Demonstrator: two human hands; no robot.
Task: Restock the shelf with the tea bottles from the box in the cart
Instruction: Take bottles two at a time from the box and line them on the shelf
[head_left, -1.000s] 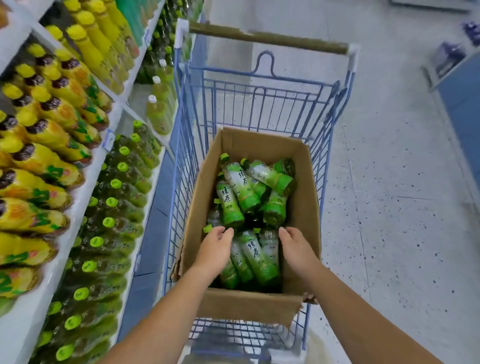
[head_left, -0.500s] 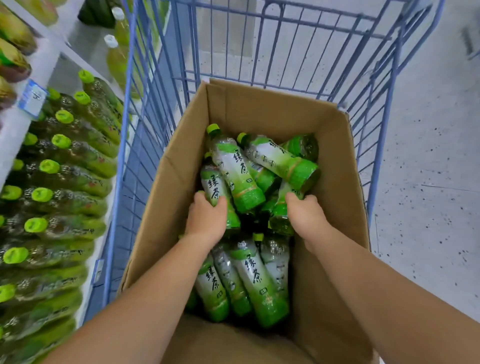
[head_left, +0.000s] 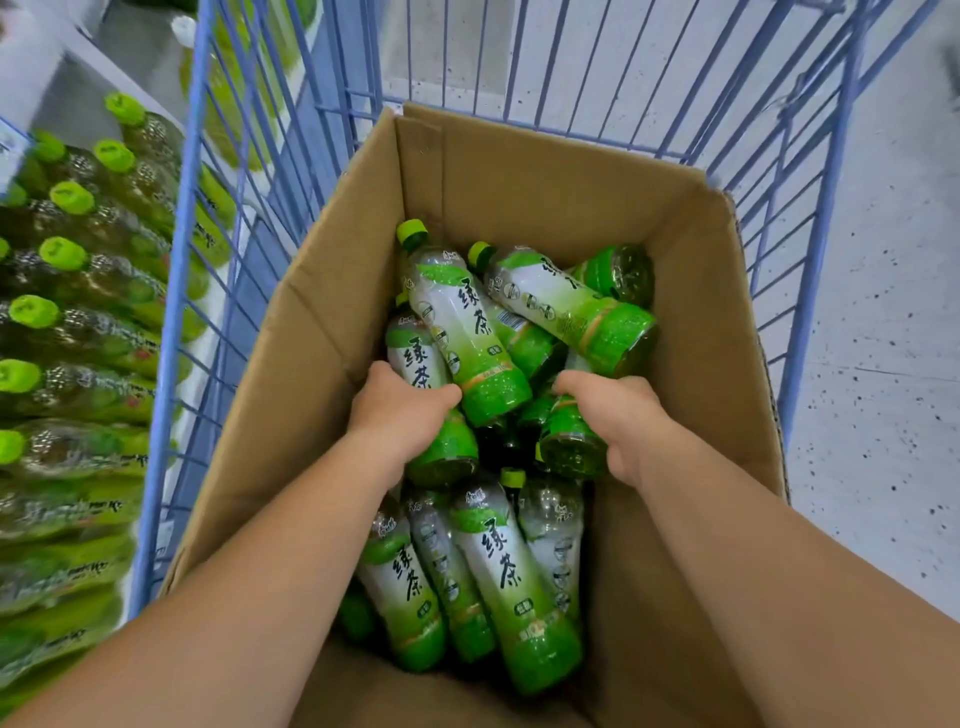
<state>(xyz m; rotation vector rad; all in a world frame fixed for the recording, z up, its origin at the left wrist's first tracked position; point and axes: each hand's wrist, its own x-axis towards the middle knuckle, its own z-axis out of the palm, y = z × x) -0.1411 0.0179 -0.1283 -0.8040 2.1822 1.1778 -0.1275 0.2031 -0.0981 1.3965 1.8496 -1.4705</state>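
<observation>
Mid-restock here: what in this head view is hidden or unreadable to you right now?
Head view only.
Fingertips of the left hand and right hand: curled beneath the green-labelled plastic tea bottles they grip.
Floor of the brown cardboard box and any lower layer: covered by the top bottles.
Labels of the green-capped shelf bottles: blurred, partly behind the blue wire cart, cut by the left edge.

The characters 绿茶 stand in black on labels of tea bottles (head_left: 470, 332) in the box (head_left: 519, 171): two mid-box, two at its near edge. Smaller print is illegible, as are the shelf bottles (head_left: 104, 322).
</observation>
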